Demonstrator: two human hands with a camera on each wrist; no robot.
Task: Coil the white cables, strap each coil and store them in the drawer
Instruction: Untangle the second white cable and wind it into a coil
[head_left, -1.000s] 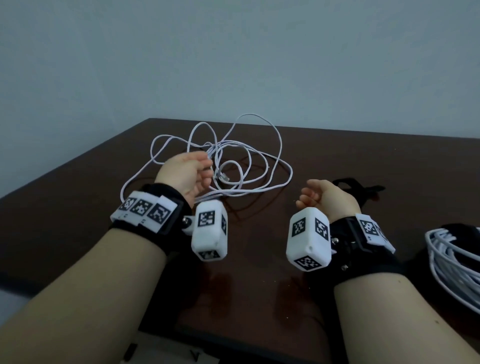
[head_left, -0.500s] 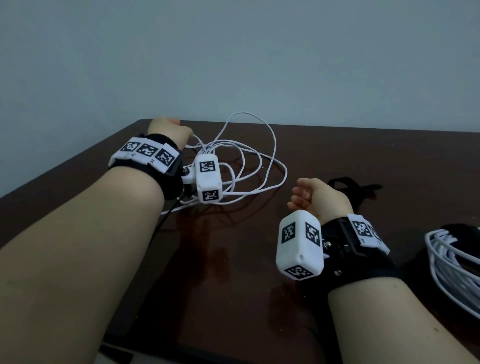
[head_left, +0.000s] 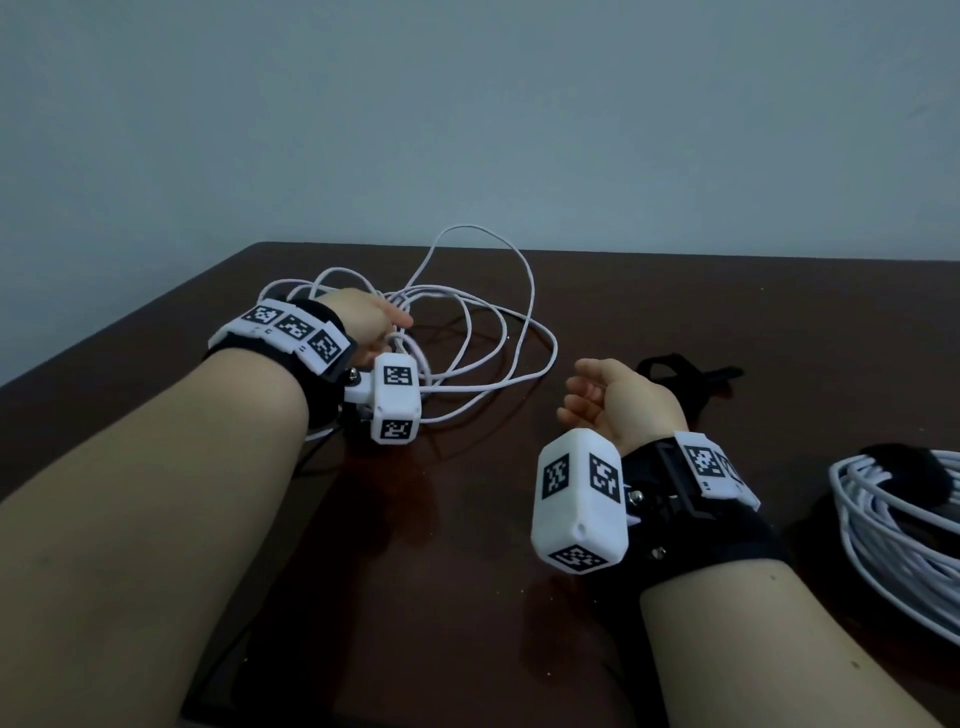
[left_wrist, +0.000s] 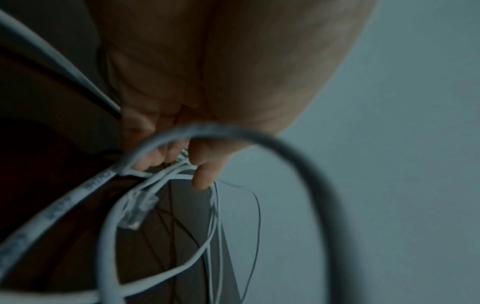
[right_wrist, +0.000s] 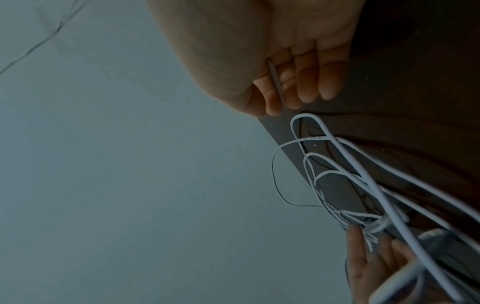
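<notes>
A loose white cable (head_left: 531, 291) lies tangled on the dark brown table (head_left: 753, 312) at the far left. My left hand (head_left: 400, 325) reaches into the tangle. In the left wrist view its thumb and fingers (left_wrist: 179, 164) pinch several strands of the cable (left_wrist: 109, 226), and a clear plug (left_wrist: 137, 211) hangs just below them. My right hand (head_left: 576, 395) hovers to the right of the tangle, palm turned left, fingers (right_wrist: 306, 90) loosely bent and holding nothing. The drawer is not in view.
A coiled white cable (head_left: 893, 540) bound by a black strap (head_left: 904, 473) lies at the right edge. A loose black strap (head_left: 675, 366) lies just beyond my right hand. The wall stands behind the table's far edge.
My left hand swung out to the table's far left corner and came back a little, now pinching strands in the tangle, whose loops have shifted. The right hand has barely moved.
</notes>
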